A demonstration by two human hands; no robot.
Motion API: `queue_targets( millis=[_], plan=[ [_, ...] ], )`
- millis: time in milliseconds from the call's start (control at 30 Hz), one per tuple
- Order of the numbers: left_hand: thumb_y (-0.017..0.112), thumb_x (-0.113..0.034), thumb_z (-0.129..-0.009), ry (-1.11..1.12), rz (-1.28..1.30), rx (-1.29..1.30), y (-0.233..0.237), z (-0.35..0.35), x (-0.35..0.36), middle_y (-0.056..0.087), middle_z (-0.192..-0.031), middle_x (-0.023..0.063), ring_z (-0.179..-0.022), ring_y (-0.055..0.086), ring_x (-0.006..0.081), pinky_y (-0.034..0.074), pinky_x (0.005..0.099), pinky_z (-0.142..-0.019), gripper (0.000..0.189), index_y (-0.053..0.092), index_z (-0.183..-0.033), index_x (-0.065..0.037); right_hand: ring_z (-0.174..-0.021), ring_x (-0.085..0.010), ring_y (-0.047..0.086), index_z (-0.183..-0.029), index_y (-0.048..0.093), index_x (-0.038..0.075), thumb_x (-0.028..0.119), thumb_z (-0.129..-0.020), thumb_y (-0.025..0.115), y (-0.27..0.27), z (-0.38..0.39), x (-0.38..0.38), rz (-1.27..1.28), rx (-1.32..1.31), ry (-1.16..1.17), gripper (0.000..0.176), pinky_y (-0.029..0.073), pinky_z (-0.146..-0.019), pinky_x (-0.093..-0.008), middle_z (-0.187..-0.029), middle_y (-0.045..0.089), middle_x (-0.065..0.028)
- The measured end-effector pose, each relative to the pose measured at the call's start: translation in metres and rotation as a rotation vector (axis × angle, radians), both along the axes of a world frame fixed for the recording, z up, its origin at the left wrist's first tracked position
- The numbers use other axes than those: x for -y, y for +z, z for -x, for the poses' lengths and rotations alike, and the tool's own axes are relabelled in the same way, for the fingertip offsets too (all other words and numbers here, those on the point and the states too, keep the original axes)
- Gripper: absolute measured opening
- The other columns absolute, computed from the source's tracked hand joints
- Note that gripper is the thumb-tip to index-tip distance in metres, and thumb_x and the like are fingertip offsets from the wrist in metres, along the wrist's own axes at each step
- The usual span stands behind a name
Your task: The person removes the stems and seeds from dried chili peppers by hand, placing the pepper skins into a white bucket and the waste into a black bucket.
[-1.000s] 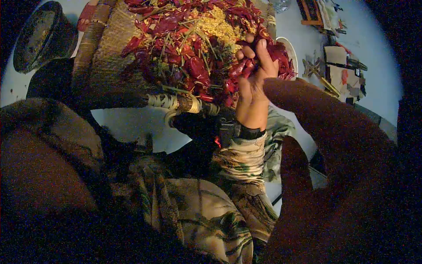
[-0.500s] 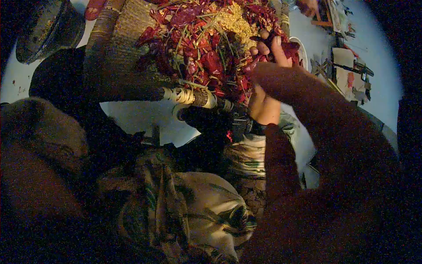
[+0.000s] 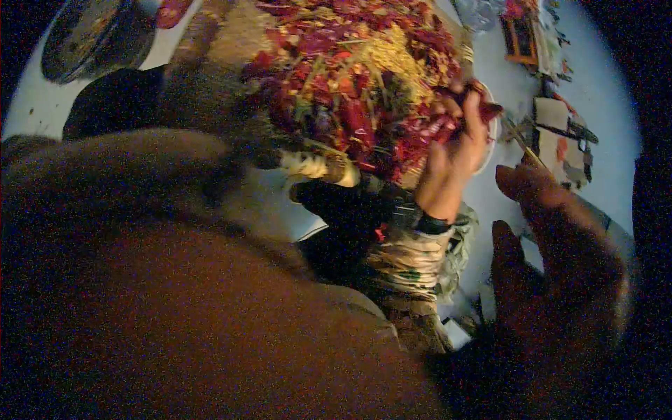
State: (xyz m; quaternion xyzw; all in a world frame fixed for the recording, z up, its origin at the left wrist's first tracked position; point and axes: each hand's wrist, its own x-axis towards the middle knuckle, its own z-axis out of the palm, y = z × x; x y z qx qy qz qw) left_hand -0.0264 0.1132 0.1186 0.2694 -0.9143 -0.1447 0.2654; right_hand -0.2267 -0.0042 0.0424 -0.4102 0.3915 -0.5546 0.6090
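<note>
My left hand looms as a large, dark, blurred shape close to the camera across the lower left. Its fingers and anything it holds cannot be made out. At the right, my right hand is raised close to the camera, dark and softly blurred, with fingers apart and nothing seen between them. Beyond the hands lies a heap of dried red chillies with yellow seeds and stalks. Another person's hand, with a black wristband and patterned sleeve, is at the heap's right edge, its fingers on a dark red chilli.
A woven tray with a bound rim carries the heap. A dark round container stands at the upper left. A pale rim curves behind the other person's hand. Cards and small items are at the right.
My right hand has moved right, away from in front of the other person's arm. The shape of my left hand has spread across the lower left. The tray appears lower and further right.
</note>
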Motion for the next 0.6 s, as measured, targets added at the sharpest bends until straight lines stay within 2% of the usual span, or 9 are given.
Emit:
queue_targets(
  millis=[33,67,167,200,300,367,433,533,600],
  plan=[
    [0.053,-0.009,-0.070,0.002,-0.001,-0.002,0.002,0.001,-0.001,0.057,-0.077,0.0178,-0.074,0.058,0.0330,0.048,0.0378,-0.065,0.024,0.056,-0.091,0.000,-0.062,-0.0079,0.046,-0.104,0.053,0.005,0.018,-0.089,0.054,0.004,0.000,-0.003,-0.006,-0.014,-0.055,0.019,0.043,-0.059,-0.0250,-0.086,0.055,-0.0045],
    [0.053,-0.009,-0.070,0.007,-0.007,-0.017,0.006,0.003,0.002,0.057,-0.078,0.0180,-0.074,0.058,0.0333,0.048,0.0379,-0.066,0.024,0.056,-0.092,0.000,-0.061,-0.0076,0.046,-0.103,0.051,0.006,0.020,-0.090,0.053,0.019,0.005,-0.002,-0.339,-0.054,-0.100,0.019,0.044,-0.059,-0.0232,-0.083,0.053,-0.0036],
    [0.052,-0.009,-0.070,0.046,0.042,-0.004,0.014,0.002,0.011,0.057,-0.078,0.0186,-0.075,0.058,0.0341,0.048,0.0383,-0.067,0.025,0.055,-0.093,0.000,-0.062,-0.0126,0.049,-0.101,0.053,0.007,0.021,-0.087,0.059,0.027,0.024,0.000,-0.092,-0.103,-0.111,0.021,0.048,-0.057,-0.0273,-0.079,0.056,-0.0027],
    [0.052,-0.009,-0.070,0.060,0.052,-0.004,0.017,0.001,0.014,0.057,-0.079,0.0188,-0.076,0.058,0.0343,0.048,0.0385,-0.067,0.025,0.055,-0.093,0.000,-0.060,-0.0123,0.049,-0.101,0.053,0.005,0.019,-0.086,0.059,0.029,0.030,0.000,-0.020,0.041,-0.142,0.021,0.045,-0.054,-0.0261,-0.082,0.057,-0.0032],
    [0.052,-0.008,-0.070,0.182,-0.005,0.017,0.012,-0.018,0.032,0.056,-0.080,0.0193,-0.077,0.058,0.0351,0.048,0.0388,-0.069,0.026,0.054,-0.094,0.001,-0.062,-0.0103,0.049,-0.103,0.049,0.004,0.018,-0.089,0.055,0.034,0.077,0.013,0.085,-0.063,-0.212,0.021,0.045,-0.058,-0.0254,-0.087,0.055,-0.0057],
    [0.052,-0.008,-0.070,0.244,-0.115,0.095,-0.019,-0.029,0.042,0.056,-0.080,0.0197,-0.078,0.058,0.0356,0.048,0.0391,-0.069,0.026,0.054,-0.095,0.001,-0.064,-0.0125,0.050,-0.103,0.050,0.002,0.013,-0.088,0.054,0.019,0.108,0.015,0.110,-0.044,-0.363,0.020,0.045,-0.060,-0.0297,-0.087,0.056,-0.0077],
    [0.053,-0.007,-0.072,0.257,-0.316,0.306,-0.059,-0.035,0.052,0.057,-0.086,0.0222,-0.080,0.058,0.0367,0.048,0.0416,-0.071,0.025,0.053,-0.095,0.001,-0.065,-0.0129,0.051,-0.104,0.049,0.002,0.011,-0.087,0.055,0.021,0.124,0.002,0.136,-0.202,-0.523,0.020,0.046,-0.060,-0.0299,-0.087,0.056,-0.0081],
    [0.056,-0.006,-0.074,0.339,-0.620,0.378,-0.067,-0.031,0.051,0.058,-0.089,0.0231,-0.083,0.057,0.0384,0.047,0.0434,-0.071,0.024,0.053,-0.097,0.000,-0.067,-0.0134,0.052,-0.105,0.049,0.002,0.009,-0.086,0.056,0.029,0.171,-0.008,0.237,-0.254,-0.737,0.021,0.047,-0.059,-0.0309,-0.088,0.056,-0.0070],
    [0.058,-0.007,-0.074,0.272,-0.465,0.286,-0.096,-0.041,0.057,0.059,-0.088,0.0232,-0.082,0.058,0.0391,0.047,0.0445,-0.070,0.024,0.053,-0.096,0.000,-0.068,-0.0138,0.052,-0.106,0.049,0.005,0.012,-0.086,0.057,0.008,0.206,0.005,0.242,-0.330,-0.822,0.023,0.047,-0.059,-0.0317,-0.088,0.056,-0.0054]
  ],
)
